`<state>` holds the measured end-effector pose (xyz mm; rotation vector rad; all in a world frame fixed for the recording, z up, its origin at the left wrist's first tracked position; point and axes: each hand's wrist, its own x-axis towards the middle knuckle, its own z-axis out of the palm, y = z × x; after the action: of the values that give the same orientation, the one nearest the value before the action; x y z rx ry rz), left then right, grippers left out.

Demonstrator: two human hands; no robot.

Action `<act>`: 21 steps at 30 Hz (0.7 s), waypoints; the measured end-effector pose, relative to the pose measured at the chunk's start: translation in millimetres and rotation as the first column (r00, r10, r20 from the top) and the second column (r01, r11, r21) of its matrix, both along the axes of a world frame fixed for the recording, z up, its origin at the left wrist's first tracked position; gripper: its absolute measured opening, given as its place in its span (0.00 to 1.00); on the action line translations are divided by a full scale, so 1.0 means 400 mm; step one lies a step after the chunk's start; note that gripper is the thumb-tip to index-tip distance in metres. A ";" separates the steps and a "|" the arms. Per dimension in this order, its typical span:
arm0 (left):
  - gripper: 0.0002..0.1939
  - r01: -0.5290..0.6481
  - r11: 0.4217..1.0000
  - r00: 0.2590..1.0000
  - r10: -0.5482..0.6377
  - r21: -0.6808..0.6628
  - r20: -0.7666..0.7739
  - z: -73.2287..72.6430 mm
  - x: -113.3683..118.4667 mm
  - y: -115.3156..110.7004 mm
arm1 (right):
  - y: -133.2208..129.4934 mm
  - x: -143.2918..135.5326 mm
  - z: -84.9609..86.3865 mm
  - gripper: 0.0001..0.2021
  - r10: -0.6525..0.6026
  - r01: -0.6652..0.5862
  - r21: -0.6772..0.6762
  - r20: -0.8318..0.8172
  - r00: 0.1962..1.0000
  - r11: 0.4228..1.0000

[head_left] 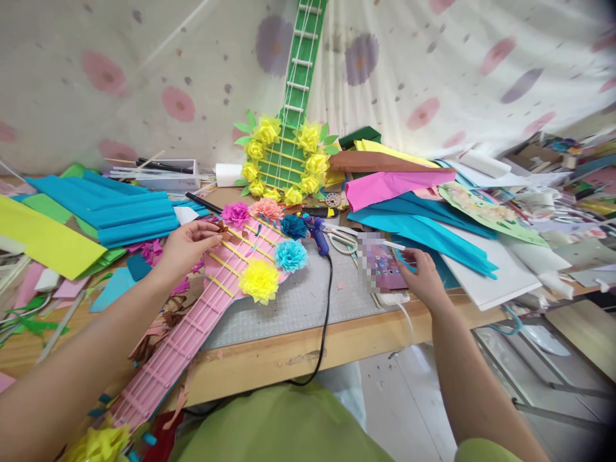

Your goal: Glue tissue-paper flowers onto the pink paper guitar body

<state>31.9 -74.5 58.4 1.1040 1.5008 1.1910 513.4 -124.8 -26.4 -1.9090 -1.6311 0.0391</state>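
My left hand (192,247) pinches a small brown crumpled paper piece (222,229) at the left edge of a pink paper guitar (231,263). Yellow bars and white strings cross the guitar's body. Magenta, coral, dark blue, light blue and yellow paper flowers (260,281) ring part of its rim. The neck (168,359) slants down to the lower left. On the right, my right hand (423,276) is closed on the end of a thin white stick (393,245), beside a phone (391,269) with a lit screen, partly blurred.
A blue glue gun (316,234) lies right of the flowers, its black cord (328,308) running over the table edge. White-handled scissors (342,242) are close by. Behind stands a green paper guitar (283,160) with yellow flowers. Coloured paper (129,208) is piled on both sides.
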 end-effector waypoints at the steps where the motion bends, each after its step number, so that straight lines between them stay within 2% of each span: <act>1: 0.20 0.001 1.000 1.000 -0.001 -0.002 -0.003 0.000 -0.001 0.000 | 0.000 0.001 -0.002 0.18 0.002 -0.002 -0.001 0.002 1.000 1.000; 9: 0.20 -0.006 1.000 0.999 0.006 0.002 -0.049 0.004 -0.013 -0.005 | 0.007 -0.021 0.007 0.23 0.053 -0.053 -0.003 0.053 0.997 0.999; 21: 0.20 0.036 0.999 0.998 -0.035 0.017 -0.058 0.002 -0.023 -0.007 | 0.007 -0.030 0.008 0.19 0.022 -0.023 0.011 0.018 1.000 1.000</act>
<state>22.5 -77.2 59.3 1.1815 1.5104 1.1595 501.3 -121.9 -23.0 -1.8881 -1.6617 0.0221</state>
